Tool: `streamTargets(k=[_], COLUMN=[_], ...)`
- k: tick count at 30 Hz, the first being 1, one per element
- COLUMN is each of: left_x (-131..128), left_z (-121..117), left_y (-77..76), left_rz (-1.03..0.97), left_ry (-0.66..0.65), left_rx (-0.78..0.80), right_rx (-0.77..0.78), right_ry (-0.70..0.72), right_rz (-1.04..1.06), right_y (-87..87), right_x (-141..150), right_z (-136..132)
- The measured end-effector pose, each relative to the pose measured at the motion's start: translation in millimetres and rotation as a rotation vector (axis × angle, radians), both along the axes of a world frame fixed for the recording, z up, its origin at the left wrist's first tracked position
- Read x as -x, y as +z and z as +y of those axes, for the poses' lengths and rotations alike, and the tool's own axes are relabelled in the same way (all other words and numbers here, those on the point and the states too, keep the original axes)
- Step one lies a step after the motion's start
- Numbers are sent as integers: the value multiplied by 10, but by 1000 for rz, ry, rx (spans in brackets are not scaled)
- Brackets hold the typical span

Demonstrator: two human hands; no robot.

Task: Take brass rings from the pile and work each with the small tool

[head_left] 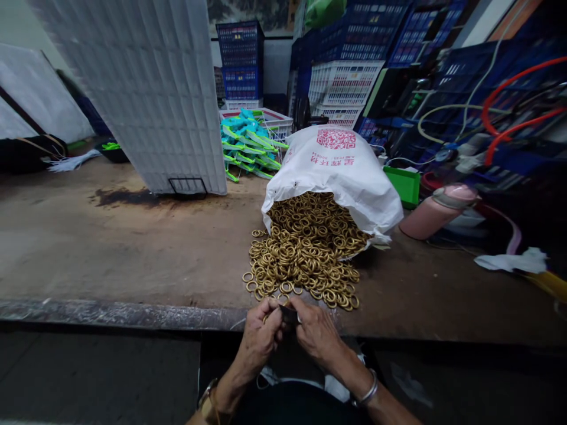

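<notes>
My left hand and my right hand meet at the table's front edge, both with closed fingers. Between them is a small dark strip, pinched from both sides; its exact kind is not clear. A bit of a gold-coloured ring shows at my left fingers, mostly hidden by them. Just beyond my fingertips lies a heap of gold-coloured rings. The heap spills from the mouth of a white woven sack that lies on its side, with red print on top.
The brown table bears a tall white ribbed panel at left. Bright green and teal pieces are piled behind. At right are a pink bottle, a green tray and red hoses. Stacked blue crates stand behind.
</notes>
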State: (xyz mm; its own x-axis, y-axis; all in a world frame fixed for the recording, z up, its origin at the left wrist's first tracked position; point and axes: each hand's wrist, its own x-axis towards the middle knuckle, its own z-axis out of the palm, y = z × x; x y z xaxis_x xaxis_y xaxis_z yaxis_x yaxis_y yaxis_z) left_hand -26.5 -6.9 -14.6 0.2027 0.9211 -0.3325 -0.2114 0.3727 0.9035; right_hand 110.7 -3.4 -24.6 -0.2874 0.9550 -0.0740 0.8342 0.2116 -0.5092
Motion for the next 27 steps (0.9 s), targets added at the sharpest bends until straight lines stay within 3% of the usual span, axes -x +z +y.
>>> streamTargets(k=[7,11,14,19,27], left_x=[52,83,78,89,131], left_z=[-78,-132,-119,-79,-72], left_y=[-8,3,-4,-25,-99], left_rz=[-12,-214,-357,-380,-501], left_ry=[-70,-103,-41,30,12], left_rx=[4,79,166,192,276], right_rx=[26,0,-76,-81,-78], right_ry=[-105,-207,-192,-141,-174], right_rz=[-166,-203,-137,-120,-229], right_y=[-59,-125,-133,-70,-124], right_x=[-59,-158,-133,-4,38], right_z=[79,136,152,199,264])
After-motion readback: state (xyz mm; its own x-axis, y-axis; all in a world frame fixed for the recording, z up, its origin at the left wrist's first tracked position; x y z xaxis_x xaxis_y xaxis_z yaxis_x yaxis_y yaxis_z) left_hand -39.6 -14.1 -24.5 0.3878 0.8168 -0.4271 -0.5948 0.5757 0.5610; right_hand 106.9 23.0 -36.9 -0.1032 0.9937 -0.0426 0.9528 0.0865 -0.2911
